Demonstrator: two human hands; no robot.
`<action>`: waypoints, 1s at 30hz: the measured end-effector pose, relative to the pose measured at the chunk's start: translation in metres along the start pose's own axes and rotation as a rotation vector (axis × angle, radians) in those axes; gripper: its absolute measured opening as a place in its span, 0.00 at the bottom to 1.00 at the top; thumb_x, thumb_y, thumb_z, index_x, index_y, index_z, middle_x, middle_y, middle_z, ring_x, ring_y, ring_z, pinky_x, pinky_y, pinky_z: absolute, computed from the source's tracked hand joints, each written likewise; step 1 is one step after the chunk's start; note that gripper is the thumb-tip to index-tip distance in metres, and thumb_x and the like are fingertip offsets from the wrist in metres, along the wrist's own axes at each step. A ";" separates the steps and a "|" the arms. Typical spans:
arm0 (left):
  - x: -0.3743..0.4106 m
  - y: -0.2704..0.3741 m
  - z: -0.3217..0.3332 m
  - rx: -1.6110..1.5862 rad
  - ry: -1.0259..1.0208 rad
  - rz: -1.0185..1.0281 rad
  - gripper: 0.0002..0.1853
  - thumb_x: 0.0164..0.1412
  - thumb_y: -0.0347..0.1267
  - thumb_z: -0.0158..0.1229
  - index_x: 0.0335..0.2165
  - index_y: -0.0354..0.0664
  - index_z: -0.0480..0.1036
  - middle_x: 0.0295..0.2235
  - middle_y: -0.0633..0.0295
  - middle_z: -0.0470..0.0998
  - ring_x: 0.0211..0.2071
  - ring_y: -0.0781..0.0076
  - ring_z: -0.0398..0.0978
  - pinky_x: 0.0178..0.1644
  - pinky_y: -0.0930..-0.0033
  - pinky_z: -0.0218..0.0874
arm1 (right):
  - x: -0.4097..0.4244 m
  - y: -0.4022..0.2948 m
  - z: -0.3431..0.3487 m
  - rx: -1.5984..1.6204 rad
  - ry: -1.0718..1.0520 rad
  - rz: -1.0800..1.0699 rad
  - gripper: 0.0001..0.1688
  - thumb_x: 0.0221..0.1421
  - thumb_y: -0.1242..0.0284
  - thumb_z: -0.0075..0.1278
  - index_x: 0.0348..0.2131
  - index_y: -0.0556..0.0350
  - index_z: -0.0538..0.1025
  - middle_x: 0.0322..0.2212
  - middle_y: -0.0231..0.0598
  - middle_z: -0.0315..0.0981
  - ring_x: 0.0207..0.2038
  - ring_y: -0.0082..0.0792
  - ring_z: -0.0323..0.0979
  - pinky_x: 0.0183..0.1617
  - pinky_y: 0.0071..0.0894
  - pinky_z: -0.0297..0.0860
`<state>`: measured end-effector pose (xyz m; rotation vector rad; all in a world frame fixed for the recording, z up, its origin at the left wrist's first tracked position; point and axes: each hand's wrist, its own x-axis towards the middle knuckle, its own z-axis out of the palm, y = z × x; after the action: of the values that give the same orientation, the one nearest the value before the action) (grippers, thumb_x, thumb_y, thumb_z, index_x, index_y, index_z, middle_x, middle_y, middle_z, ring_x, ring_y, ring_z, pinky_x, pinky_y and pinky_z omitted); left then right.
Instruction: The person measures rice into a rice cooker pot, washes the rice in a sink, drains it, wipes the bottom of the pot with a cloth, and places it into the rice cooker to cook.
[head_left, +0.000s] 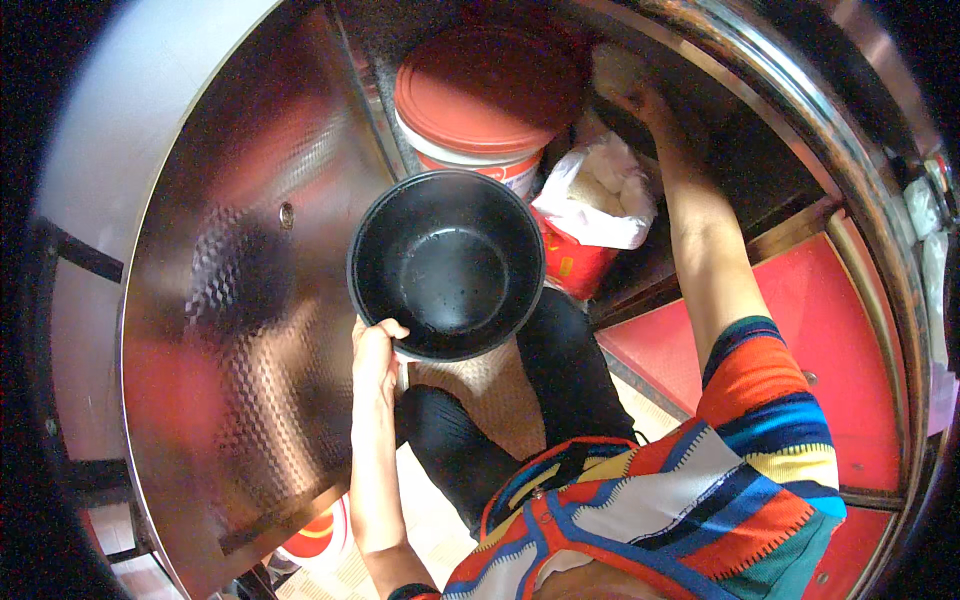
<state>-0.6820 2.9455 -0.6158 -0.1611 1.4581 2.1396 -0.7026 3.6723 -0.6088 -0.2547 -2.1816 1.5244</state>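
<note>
My left hand (377, 346) grips the near-left rim of a round black cooking pot (450, 262), its thumb over the edge. The pot's dark inside faces up and shows small drops. My right arm reaches into the dark cabinet. My right hand (626, 86) is in shadow there, above and beyond a red bag with a white plastic lining (631, 232). Pale grain-like stuff (596, 187) lies in the bag's opening. Whether the right hand holds anything cannot be made out. Beyond the pot stands a tub with a red lid (480, 105).
A shiny textured metallic panel (247, 300) rises on the left. Red cabinet fronts (825, 345) with wooden edging are on the right. Another red and white container (319, 532) stands on the floor at lower left. My knees are below the pot.
</note>
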 end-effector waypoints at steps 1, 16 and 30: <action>0.005 -0.007 -0.002 -0.002 -0.007 0.003 0.19 0.32 0.16 0.46 0.31 0.35 0.65 0.25 0.58 0.69 0.20 0.61 0.69 0.19 0.66 0.66 | 0.002 -0.014 0.001 0.043 -0.004 0.012 0.24 0.44 0.74 0.51 0.44 0.58 0.66 0.46 0.46 0.59 0.48 0.46 0.59 0.48 0.52 0.66; -0.007 -0.001 -0.002 0.110 0.102 -0.058 0.23 0.33 0.18 0.45 0.36 0.39 0.61 0.25 0.56 0.66 0.18 0.65 0.67 0.18 0.58 0.71 | -0.115 -0.249 0.246 -0.373 -0.250 0.004 0.11 0.43 0.78 0.51 0.27 0.69 0.65 0.34 0.47 0.64 0.40 0.37 0.63 0.49 0.41 0.67; -0.025 0.012 -0.001 0.115 0.079 -0.005 0.27 0.33 0.18 0.47 0.40 0.40 0.60 0.29 0.54 0.67 0.20 0.59 0.69 0.19 0.58 0.71 | -0.227 -0.276 0.326 0.407 -0.419 0.379 0.25 0.40 0.81 0.40 0.43 0.67 0.65 0.36 0.43 0.67 0.36 0.33 0.70 0.43 0.38 0.70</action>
<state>-0.6670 2.9321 -0.5965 -0.2088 1.6196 2.0599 -0.6273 3.2056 -0.5043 -0.2388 -2.1323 2.3749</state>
